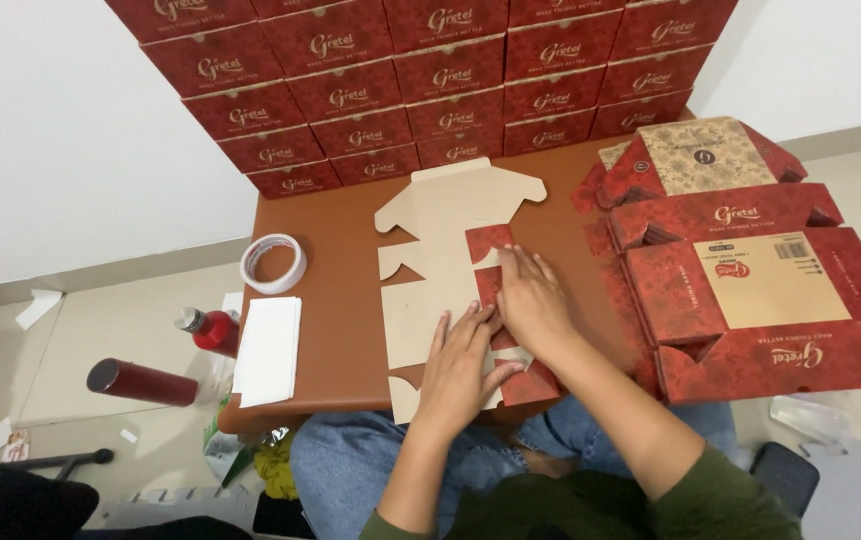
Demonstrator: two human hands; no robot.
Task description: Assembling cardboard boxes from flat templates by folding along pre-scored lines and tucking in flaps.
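Matt brown cardboard blank (440, 290), smooth table (340, 300)

1. A wall of folded red boxes (430, 85) is stacked at the table's far edge.
2. A pile of flat red box blanks (750, 270) lies on the right.
3. A tape roll (272, 263) and white sheets (268, 350) rest at the brown table's (340, 300) left edge.
4. Two red bottles (145, 382) lie on the floor.

A plain kraft-brown flat carton blank (447, 270) is showing deep red patterned flaps along its right edge, lying on a reddish-brown table (340, 330). Red ornamented flat cartons (750, 270) with tan panels are sitting at the table's right edge, matching red boxes (430, 75) are lining the back edge, and white paper sheets (268, 348) are lying at the left edge
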